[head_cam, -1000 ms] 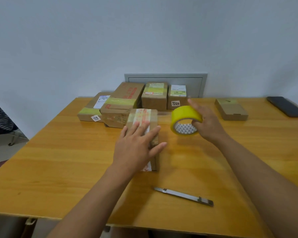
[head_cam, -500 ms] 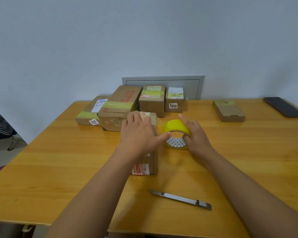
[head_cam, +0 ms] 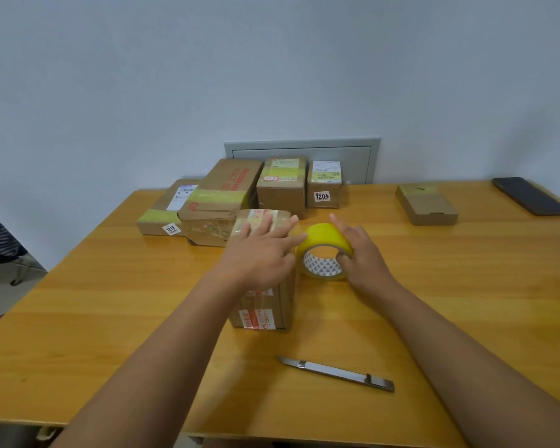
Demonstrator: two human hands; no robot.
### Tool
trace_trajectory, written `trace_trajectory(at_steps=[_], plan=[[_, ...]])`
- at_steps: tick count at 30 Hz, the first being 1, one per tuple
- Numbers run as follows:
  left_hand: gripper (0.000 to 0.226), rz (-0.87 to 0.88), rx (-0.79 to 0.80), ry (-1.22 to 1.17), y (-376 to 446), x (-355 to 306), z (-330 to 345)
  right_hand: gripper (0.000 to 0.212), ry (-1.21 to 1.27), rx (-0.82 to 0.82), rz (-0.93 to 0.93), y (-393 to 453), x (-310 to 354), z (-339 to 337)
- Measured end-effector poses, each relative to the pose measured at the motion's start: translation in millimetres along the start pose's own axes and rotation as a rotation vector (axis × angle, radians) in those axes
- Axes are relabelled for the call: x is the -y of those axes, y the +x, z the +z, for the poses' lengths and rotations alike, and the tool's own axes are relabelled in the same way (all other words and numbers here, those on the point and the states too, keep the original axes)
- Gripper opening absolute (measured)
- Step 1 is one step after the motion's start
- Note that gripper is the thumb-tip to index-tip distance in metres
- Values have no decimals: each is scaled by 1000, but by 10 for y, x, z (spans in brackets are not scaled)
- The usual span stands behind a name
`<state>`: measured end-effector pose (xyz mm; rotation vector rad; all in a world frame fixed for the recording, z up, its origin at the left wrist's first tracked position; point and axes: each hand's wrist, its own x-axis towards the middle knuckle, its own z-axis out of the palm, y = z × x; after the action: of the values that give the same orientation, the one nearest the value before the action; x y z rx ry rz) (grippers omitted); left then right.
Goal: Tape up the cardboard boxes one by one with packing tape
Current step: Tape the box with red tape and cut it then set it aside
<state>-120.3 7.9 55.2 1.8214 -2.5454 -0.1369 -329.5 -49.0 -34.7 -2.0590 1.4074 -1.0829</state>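
Currently, L hand [head_cam: 259,257] presses flat on the box [head_cam: 265,305], mid counter [head_cam: 110,318]. R hand [head_cam: 359,257] grips the tape roll [head_cam: 324,250], touching box's R side; box's long axis runs toward the person; tape must pull leftward.

Readable: "7204" on a small white sticker [head_cam: 322,196] on the front of the box [head_cam: 324,185] at the table's far edge; "1218" on a white sticker [head_cam: 170,228] on the flat box [head_cam: 162,211] toward the far left corner. Red print and shipping labels on other boxes too blurred to read.
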Motion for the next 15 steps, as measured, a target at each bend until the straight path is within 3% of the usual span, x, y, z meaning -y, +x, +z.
trace_trajectory(at_steps=[7, 12, 15], plan=[[50, -5, -125, -344, -118, 139, -55, 80, 29, -33, -28, 57, 153, -204], [47, -32, -325, -1006, -256, 56, 9, 71, 173, -213, -23, 221, 442, -396], [44, -55, -400, -1217, -310, 31, 144, 63, 206, -264, -20, 305, 570, -406]])
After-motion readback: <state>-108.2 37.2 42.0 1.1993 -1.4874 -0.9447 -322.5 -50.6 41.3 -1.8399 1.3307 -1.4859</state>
